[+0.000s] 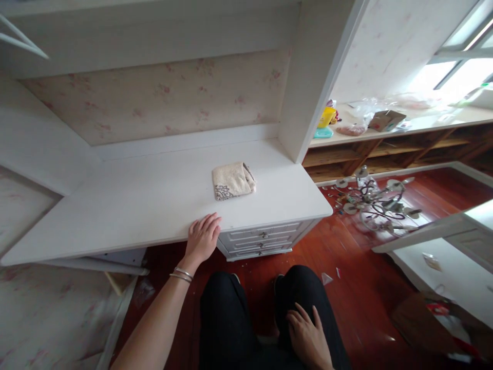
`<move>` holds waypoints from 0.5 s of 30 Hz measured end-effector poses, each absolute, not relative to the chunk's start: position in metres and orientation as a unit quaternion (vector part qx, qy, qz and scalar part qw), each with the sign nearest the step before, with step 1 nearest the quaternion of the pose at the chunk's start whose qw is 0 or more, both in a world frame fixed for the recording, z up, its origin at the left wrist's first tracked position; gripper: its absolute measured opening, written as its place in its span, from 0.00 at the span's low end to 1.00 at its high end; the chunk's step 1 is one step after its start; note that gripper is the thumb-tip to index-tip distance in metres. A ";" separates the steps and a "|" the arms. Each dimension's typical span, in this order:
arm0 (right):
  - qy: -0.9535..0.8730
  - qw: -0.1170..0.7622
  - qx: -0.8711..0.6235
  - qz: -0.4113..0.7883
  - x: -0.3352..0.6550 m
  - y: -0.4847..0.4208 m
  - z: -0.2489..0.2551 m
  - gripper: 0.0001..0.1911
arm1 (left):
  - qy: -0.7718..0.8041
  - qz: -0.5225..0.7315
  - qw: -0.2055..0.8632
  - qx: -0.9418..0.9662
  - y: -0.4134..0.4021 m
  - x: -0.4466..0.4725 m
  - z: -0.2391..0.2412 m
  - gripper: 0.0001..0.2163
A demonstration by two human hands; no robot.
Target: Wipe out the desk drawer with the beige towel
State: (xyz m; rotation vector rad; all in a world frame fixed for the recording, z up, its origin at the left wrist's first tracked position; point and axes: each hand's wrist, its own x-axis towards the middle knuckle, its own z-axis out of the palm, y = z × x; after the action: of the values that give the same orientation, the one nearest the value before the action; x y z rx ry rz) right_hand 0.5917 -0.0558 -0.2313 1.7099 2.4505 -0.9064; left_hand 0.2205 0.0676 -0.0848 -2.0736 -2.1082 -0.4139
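My left hand (203, 235) rests on the front edge of a white desk (162, 200), its fingers laid over the top and holding nothing. A bracelet circles that wrist. Just beyond the fingertips, apart from them, lies a folded beige cloth (233, 181) with a dark pattern at one corner. On my right thigh, over black trousers, lies my right hand (308, 334) with its fingers spread and nothing in it.
Drawers (265, 236) sit under the desk's right end. A chandelier (379, 203) lies on the red wooden floor (308, 257). Further right, a low wooden shelf (385, 149) carries a yellow container (326, 117), a box (386, 121) and plastic bags. White furniture (442, 262) stands at right.
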 end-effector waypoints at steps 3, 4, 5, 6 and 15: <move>0.779 0.016 0.535 -0.327 0.593 -0.067 -0.221 0.19 | -0.705 -0.139 0.076 -0.692 0.068 0.221 -0.085 0.17; 0.771 0.015 0.537 -0.341 0.595 -0.070 -0.216 0.19 | -0.705 -0.138 0.076 -0.692 0.068 0.221 -0.085 0.17; 0.759 0.011 0.543 -0.359 0.597 -0.074 -0.212 0.19 | -0.705 -0.137 0.075 -0.692 0.069 0.221 -0.085 0.17; 0.743 0.005 0.552 -0.379 0.598 -0.077 -0.208 0.19 | -0.705 -0.136 0.073 -0.693 0.069 0.221 -0.086 0.17; 0.524 -0.133 0.667 -0.513 0.636 -0.063 -0.136 0.25 | -0.705 -0.160 0.024 -0.691 0.071 0.226 -0.080 0.15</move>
State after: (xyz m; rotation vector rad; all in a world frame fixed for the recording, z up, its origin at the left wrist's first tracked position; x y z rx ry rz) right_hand 0.6356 -0.0635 -0.1361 2.2934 1.8014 -1.7631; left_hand 0.2257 0.0707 -0.0799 -2.1366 -2.1812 -0.4942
